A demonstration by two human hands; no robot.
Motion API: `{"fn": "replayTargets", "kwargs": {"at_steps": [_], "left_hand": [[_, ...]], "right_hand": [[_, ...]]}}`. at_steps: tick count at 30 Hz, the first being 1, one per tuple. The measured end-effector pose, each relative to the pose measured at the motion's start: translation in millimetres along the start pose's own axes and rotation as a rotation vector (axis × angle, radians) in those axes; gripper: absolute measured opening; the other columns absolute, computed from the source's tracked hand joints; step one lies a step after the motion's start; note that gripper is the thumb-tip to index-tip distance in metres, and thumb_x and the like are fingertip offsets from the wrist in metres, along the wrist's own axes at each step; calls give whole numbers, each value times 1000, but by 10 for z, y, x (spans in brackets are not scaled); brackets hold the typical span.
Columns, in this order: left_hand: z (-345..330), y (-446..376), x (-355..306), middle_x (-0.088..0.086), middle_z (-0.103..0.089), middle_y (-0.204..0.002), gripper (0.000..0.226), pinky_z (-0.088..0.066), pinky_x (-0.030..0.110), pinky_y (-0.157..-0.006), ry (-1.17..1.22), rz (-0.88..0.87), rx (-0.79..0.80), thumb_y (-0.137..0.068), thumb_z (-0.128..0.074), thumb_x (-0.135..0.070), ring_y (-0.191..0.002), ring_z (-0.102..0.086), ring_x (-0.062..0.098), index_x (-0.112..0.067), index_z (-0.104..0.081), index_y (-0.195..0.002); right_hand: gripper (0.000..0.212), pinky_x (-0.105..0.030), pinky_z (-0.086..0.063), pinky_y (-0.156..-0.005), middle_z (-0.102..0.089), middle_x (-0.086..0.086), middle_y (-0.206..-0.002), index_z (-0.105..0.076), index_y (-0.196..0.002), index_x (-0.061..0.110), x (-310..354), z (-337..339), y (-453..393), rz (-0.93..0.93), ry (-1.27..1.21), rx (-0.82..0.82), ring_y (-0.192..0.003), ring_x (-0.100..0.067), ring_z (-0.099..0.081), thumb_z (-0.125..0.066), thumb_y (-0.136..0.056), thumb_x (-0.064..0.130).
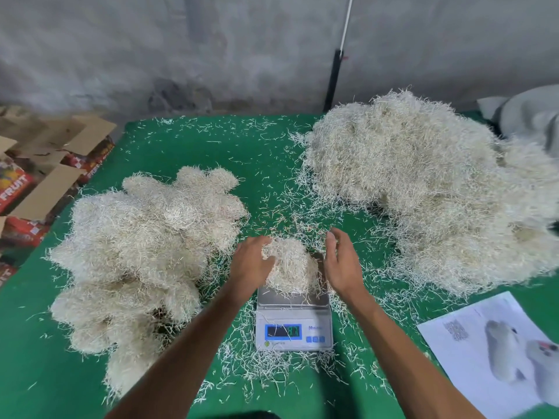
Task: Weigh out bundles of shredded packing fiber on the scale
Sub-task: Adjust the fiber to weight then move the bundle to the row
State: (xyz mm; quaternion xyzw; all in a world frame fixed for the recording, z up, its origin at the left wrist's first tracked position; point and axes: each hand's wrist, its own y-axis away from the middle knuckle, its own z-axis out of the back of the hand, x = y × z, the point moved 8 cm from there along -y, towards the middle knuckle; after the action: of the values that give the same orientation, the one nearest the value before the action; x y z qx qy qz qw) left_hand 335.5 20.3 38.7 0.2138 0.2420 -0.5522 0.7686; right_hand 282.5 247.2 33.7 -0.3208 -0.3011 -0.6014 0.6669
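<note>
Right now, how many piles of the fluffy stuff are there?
3: a small bundle on the scale between both hands, a lumpy pile on the left, the biggest heap on the right.

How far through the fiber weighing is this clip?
Done, apparently: a pile of clumped bundles lies left of the scale. In hand: one bundle sits on the pan, left hand touching it, right hand open beside it; the display is unreadable. Left: the large loose heap on the right.

One head-worn camera looks forward and steeply down, close above the scale [292, 323], wall beyond it.
</note>
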Motion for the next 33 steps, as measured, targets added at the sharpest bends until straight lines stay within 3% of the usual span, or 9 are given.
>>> {"fn": "replayTargets", "kwargs": {"at_steps": [5,9,12,20,23,25,26,29,33], "left_hand": [[73,159,256,3,-57,-135,42,-44,40,-107,183,36,-116,-94,-67,-28,-121,-51,15,-18,-56,-134],[55,243,404,6,-56,-136,39,-47,43,-105,248,76,-112,-95,-66,-25,-120,-52,14,-15,-56,-132],[-6,284,491,6,-55,-139,41,-49,45,-103,266,105,-73,-96,-64,-26,-123,-54,19,-16,-54,-135],[-51,337,624,5,-56,-136,40,-51,31,-88,337,142,-75,-98,-62,-26,-116,-57,18,-14,-53,-135],[-13,321,636,3,-61,-123,34,-53,24,-67,334,136,-109,-100,-57,-31,-92,-64,10,-15,-55,-130],[-9,295,636,4,-67,-105,29,-42,16,-45,359,137,-125,-103,-51,-35,-57,-53,0,-15,-57,-124],[-9,287,636,5,-67,-95,29,-37,15,-40,377,141,-128,-104,-48,-36,-49,-45,-1,-15,-57,-122],[-1,262,623,4,-63,-85,28,-42,20,-49,380,166,-145,-107,-40,-39,-59,-50,8,-18,-56,-113],[-63,167,600,-1,-41,-68,37,-41,29,-59,490,201,-134,-109,-31,-36,-60,-36,16,-17,-44,-79]], "right_hand": [[65,-47,-44,-113,-49,-12,-154,-38,-154,8,-105,-4,29,-23,3,-2,-135,-23,-52,-24,-110,55],[62,-39,-42,-111,-51,-13,-152,-40,-152,7,-94,-89,59,-17,1,32,-133,-20,-52,-26,-111,52],[66,-49,-45,-113,-50,-11,-153,-39,-153,7,-57,-129,86,-2,19,60,-134,-22,-53,-27,-110,55],[63,-48,-45,-113,-49,-10,-154,-38,-154,8,-26,-167,63,1,28,89,-134,-22,-54,-29,-110,53],[63,-44,-45,-111,-51,-10,-152,-40,-152,8,-23,-178,45,14,47,89,-132,-21,-54,-29,-110,52],[64,-42,-45,-109,-52,-11,-151,-40,-152,7,-21,-201,34,23,55,98,-130,-21,-55,-29,-110,53],[64,-39,-45,-106,-53,-12,-150,-40,-152,7,-16,-214,31,27,52,101,-127,-20,-56,-29,-110,53],[65,-34,-46,-96,-57,-12,-143,-43,-150,8,-11,-265,5,28,24,113,-110,-12,-57,-29,-108,56],[65,-49,-54,-102,-62,-9,-135,-49,-145,9,-19,-375,-32,29,-7,140,-111,-15,-62,-30,-107,58]]}}
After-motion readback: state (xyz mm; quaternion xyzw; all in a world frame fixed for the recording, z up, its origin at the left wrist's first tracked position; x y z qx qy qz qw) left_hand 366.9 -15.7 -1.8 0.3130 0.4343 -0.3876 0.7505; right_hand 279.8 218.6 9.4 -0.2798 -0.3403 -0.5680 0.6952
